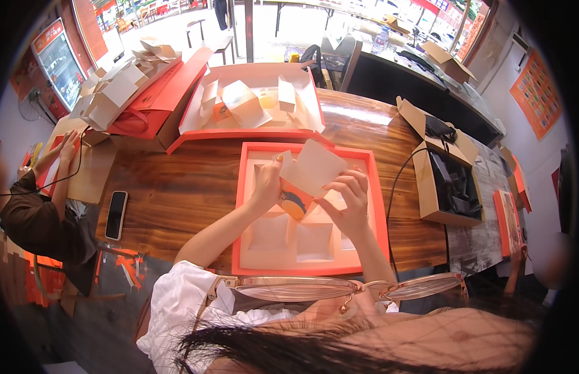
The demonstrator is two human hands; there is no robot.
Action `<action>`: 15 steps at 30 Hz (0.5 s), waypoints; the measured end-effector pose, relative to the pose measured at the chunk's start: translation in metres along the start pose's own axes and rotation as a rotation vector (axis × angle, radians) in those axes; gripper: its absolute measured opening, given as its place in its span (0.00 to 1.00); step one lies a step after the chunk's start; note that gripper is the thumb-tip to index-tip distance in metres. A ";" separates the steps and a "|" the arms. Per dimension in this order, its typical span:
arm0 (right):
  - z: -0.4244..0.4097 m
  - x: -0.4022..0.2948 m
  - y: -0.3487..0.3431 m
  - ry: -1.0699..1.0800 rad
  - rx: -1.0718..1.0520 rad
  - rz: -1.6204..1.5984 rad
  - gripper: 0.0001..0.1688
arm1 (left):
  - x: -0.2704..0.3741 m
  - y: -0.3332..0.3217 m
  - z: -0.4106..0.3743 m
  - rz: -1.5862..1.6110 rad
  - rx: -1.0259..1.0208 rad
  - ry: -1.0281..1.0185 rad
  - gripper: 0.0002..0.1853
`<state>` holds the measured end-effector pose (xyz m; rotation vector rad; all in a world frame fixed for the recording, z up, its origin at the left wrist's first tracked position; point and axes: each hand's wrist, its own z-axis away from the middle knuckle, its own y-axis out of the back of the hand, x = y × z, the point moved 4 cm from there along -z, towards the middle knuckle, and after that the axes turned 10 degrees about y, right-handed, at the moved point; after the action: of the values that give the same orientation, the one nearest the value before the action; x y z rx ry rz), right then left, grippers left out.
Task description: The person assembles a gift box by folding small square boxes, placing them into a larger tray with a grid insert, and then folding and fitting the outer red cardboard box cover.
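My left hand (268,183) grips the left side of a small folding carton (295,200), orange with a dark printed pattern outside and white inside. Its large pale flap (315,168) stands up between my hands. At the right, my right hand (349,198) pinches the carton's edge with thumb and fingers. Below the carton lies a shallow red-rimmed gift box (379,233) with a cream insert. Several square recesses (315,240) show in the insert; my hands and the carton hide others.
Behind stands an open red box lid (252,134) holding loose small cartons (242,100). White cartons (114,96) pile up on red gift bags (153,89) at left. A phone (116,215) lies nearby. On the right, a cardboard box (429,205) holds black devices. Two other people's hands (68,146) (518,257) are at the sides.
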<state>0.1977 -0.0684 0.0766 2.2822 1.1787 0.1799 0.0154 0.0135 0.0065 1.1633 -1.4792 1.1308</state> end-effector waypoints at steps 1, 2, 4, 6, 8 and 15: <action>0.003 0.004 -0.001 -0.019 0.026 0.013 0.20 | 0.000 -0.001 -0.001 0.046 0.025 -0.035 0.29; 0.005 0.007 -0.002 -0.038 0.053 0.026 0.20 | -0.003 0.005 -0.003 -0.039 -0.062 0.061 0.29; 0.004 0.009 0.000 -0.105 0.091 0.033 0.20 | -0.001 0.013 -0.001 -0.115 -0.191 0.198 0.29; 0.006 0.015 0.000 -0.151 0.099 0.045 0.19 | 0.003 0.003 0.000 -0.020 -0.191 0.172 0.30; 0.010 0.019 0.000 -0.255 0.090 0.018 0.19 | -0.003 0.001 -0.003 0.040 -0.263 0.154 0.27; 0.011 0.030 0.001 -0.440 0.178 -0.099 0.32 | 0.007 -0.006 -0.004 0.000 -0.325 0.090 0.29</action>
<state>0.2205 -0.0500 0.0642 2.2449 1.0998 -0.4598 0.0211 0.0160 0.0149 0.8766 -1.5256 0.8891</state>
